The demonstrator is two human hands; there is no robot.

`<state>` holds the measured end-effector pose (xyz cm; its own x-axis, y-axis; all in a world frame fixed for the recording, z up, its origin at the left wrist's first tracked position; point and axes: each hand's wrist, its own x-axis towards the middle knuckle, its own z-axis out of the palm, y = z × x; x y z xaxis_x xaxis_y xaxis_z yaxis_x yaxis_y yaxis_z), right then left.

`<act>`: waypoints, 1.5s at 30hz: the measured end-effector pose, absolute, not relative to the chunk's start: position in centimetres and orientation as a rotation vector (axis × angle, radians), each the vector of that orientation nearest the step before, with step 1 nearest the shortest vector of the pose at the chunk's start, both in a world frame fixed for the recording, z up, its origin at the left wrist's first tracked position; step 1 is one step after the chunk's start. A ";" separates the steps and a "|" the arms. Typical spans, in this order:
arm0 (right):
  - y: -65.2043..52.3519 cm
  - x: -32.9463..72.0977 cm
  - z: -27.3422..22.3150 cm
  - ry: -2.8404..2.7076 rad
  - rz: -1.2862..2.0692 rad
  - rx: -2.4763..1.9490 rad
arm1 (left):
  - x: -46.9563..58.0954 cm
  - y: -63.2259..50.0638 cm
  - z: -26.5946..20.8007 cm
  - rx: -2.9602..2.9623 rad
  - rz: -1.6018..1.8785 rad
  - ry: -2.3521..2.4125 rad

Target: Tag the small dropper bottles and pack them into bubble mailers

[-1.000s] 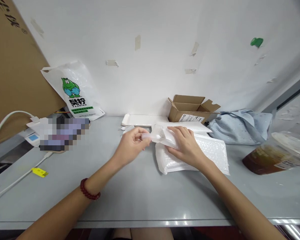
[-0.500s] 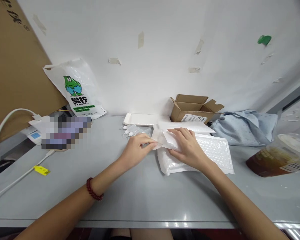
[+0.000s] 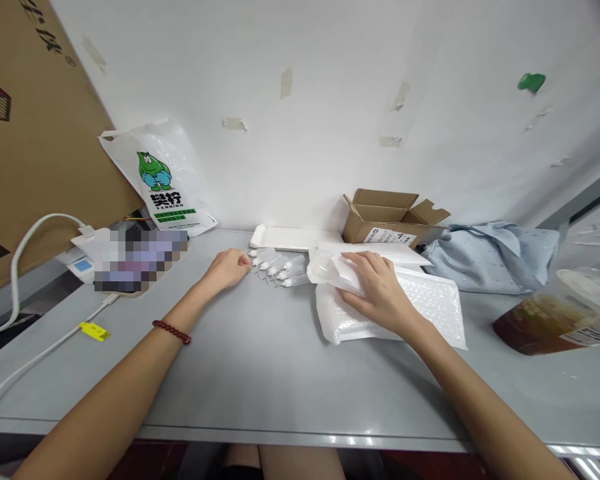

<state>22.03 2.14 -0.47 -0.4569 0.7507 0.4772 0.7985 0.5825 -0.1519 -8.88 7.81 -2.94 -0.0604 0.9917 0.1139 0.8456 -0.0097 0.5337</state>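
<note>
My left hand [image 3: 229, 268] is at the left end of a cluster of small clear bottles [image 3: 283, 267] with white tips and thin loops. Its fingers are pinched together by the nearest tip; what lies between them is hidden. In my right hand [image 3: 377, 288] is a white bubble mailer [image 3: 325, 265], its loose end pointing left and standing partly open. Beneath it, another white bubble mailer [image 3: 430, 303] lies flat on the grey table. A further white mailer [image 3: 400, 253] sits just behind my right hand.
At the back is a flat white box [image 3: 295, 238] beside an open cardboard box [image 3: 380, 220]. To the right are a blue cloth [image 3: 490, 257] and a drink cup [image 3: 550, 317]. A phone [image 3: 145, 260] with a cable [image 3: 45, 357], a white bag [image 3: 163, 177] and a large carton [image 3: 55, 160] stand left.
My left hand has left the mailer's open end and moved left to the small bottles, which now show more fully. My right hand keeps its hold on the mailer.
</note>
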 end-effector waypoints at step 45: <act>1.2 20.9 -1.1 -2.454 -0.173 -0.899 | -0.8 0.9 0.0 1.681 1.108 1.138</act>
